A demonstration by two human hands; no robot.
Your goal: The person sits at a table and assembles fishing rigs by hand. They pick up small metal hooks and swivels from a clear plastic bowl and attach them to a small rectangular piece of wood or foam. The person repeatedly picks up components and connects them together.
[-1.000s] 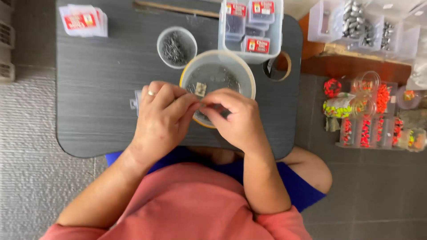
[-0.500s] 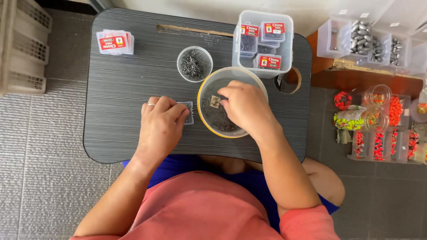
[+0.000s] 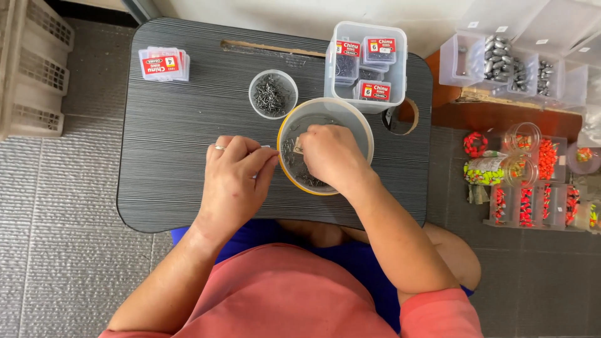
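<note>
Over the dark surface, we are working with both hands among small metal hooks.

We are dipping our right hand, fingers bunched, into the yellow-rimmed bowl of hooks; our left hand is pinching something too small to tell just beside it. A smaller cup is standing behind.

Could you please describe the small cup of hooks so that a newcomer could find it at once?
Start at the dark lap table. Behind the big bowl that the right hand reaches into stands the small cup. It alone is round, clear and lidless, heaped with loose metal hooks, unlike the square lidded box beside it.
</note>
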